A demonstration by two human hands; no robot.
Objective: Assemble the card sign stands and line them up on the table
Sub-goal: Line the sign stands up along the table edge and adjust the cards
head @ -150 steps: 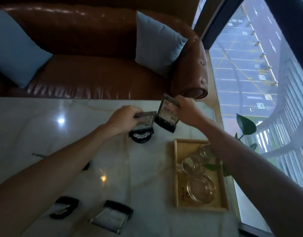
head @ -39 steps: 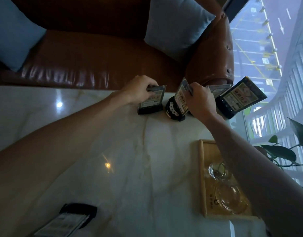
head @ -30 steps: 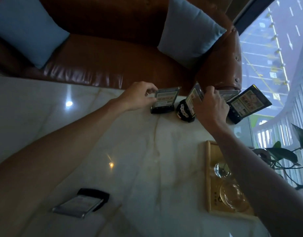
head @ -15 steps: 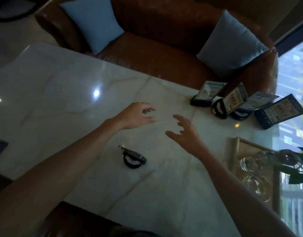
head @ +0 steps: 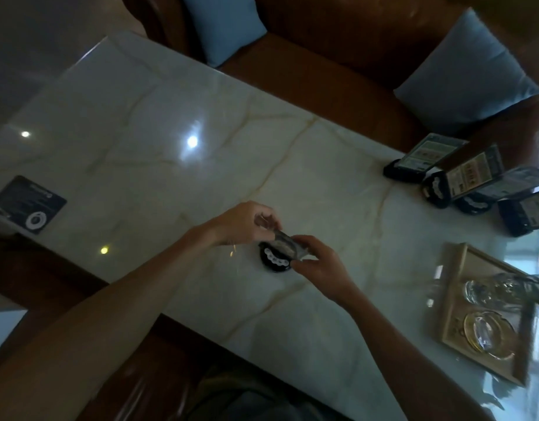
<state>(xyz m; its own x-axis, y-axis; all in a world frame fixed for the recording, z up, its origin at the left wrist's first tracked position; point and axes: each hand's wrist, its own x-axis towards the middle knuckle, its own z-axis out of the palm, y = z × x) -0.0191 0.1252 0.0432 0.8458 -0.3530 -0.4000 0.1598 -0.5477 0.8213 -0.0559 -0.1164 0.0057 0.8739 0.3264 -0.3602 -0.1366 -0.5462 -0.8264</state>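
Observation:
A round black stand base (head: 274, 261) with white dots lies on the marble table (head: 158, 165) near its middle. A clear card holder (head: 288, 247) sits over it. My left hand (head: 244, 223) pinches the holder's left end and my right hand (head: 317, 262) grips its right end. Several assembled sign stands (head: 463, 177) form a row at the table's far right edge, their cards tilted back.
A dark card (head: 28, 205) with a white ring lies flat at the table's left end. A wooden tray (head: 453, 299) with glass cups stands at the right. A brown leather sofa (head: 338, 71) with blue cushions runs behind the table.
Both hands left the row of stands and came back to the middle of the table. They now hold the card holder over the round base. The camera swung left.

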